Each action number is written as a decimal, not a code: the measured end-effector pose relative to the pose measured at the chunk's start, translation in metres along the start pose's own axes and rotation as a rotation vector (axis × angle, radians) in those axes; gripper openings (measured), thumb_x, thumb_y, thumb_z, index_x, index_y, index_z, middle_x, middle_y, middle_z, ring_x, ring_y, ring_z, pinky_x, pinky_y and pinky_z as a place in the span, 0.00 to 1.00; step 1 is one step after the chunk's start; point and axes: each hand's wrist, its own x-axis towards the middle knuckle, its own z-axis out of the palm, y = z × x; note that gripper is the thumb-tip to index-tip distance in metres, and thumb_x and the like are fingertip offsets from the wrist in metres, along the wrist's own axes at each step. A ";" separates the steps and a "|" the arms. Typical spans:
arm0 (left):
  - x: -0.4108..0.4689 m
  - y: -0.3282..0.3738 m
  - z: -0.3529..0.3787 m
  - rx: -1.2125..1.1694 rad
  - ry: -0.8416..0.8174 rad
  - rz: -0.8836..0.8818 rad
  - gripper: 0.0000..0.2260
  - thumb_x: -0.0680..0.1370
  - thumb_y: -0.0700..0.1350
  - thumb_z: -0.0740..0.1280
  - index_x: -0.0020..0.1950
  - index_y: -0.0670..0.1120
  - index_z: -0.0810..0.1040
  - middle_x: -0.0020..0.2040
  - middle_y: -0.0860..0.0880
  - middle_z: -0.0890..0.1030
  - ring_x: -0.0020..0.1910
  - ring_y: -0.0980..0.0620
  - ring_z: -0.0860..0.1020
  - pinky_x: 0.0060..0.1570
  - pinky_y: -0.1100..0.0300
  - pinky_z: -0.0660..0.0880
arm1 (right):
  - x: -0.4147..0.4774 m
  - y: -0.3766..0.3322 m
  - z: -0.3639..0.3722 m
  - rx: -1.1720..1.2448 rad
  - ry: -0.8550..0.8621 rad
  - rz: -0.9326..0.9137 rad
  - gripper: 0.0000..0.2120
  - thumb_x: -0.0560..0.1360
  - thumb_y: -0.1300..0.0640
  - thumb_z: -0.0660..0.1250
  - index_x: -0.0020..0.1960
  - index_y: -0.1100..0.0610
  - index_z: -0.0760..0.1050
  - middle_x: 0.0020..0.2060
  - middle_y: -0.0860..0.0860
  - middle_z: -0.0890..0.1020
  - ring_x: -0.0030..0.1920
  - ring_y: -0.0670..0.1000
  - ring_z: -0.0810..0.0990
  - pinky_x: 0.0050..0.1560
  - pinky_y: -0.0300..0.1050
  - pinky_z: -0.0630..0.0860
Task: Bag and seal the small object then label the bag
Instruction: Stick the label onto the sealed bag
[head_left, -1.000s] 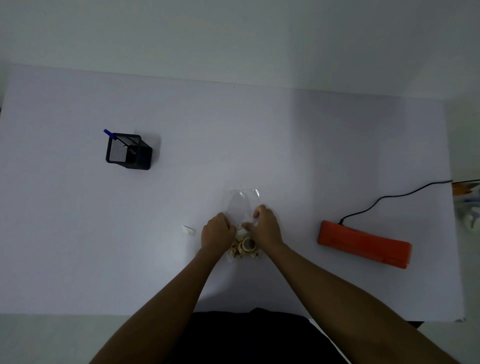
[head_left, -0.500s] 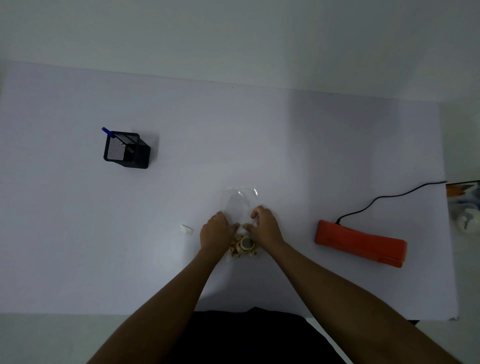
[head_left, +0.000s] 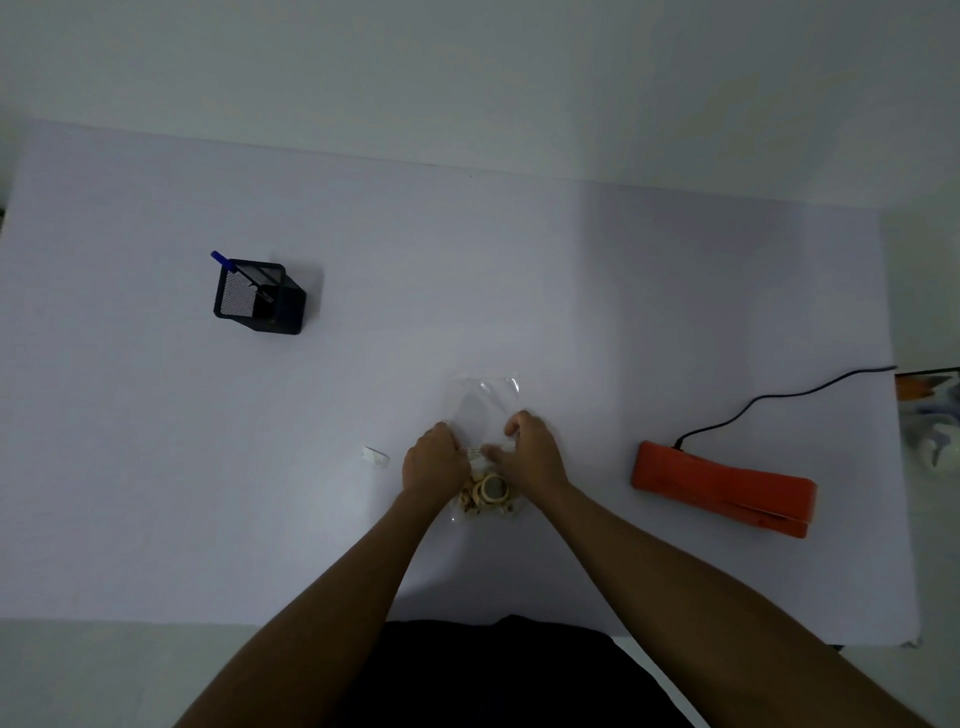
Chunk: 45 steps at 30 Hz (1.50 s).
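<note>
I pinch the clear plastic bag (head_left: 484, 410) with my left hand (head_left: 434, 464) and right hand (head_left: 531, 454); its long way points straight away, toward the far side of the white table (head_left: 467, 270).

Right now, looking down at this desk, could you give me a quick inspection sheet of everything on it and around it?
Surface: white table, dimly lit.
Job's things: clear bag lying flat at centre, tan small objects in its near end; small white label between the hands; orange sealer to the right.
Clutter: black mesh pen holder with a blue pen; small white scrap left of the hands.
Grips: left hand and right hand both on the bag's middle.
Cables: black cord from the sealer off the right edge.
Surroundings: pale wall; blurred items beyond the right edge.
</note>
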 end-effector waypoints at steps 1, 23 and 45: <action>0.000 0.000 0.000 -0.007 0.002 0.001 0.01 0.74 0.41 0.63 0.45 0.46 0.73 0.42 0.48 0.78 0.41 0.47 0.78 0.41 0.55 0.76 | 0.001 -0.001 0.002 -0.017 0.004 -0.002 0.20 0.65 0.52 0.78 0.46 0.55 0.70 0.42 0.49 0.73 0.39 0.47 0.71 0.36 0.40 0.65; -0.043 -0.030 0.012 -0.295 -0.053 -0.154 0.15 0.77 0.55 0.67 0.42 0.43 0.78 0.38 0.47 0.81 0.40 0.49 0.78 0.36 0.59 0.70 | -0.063 0.043 -0.006 0.346 0.028 0.156 0.07 0.77 0.54 0.69 0.53 0.56 0.79 0.46 0.54 0.84 0.45 0.57 0.84 0.47 0.54 0.83; 0.060 0.040 -0.080 -0.427 0.116 -0.151 0.22 0.78 0.50 0.67 0.68 0.40 0.72 0.62 0.42 0.78 0.60 0.45 0.76 0.56 0.57 0.71 | 0.082 -0.060 -0.027 0.417 0.035 0.146 0.16 0.73 0.63 0.63 0.59 0.57 0.78 0.52 0.57 0.83 0.50 0.60 0.83 0.50 0.59 0.82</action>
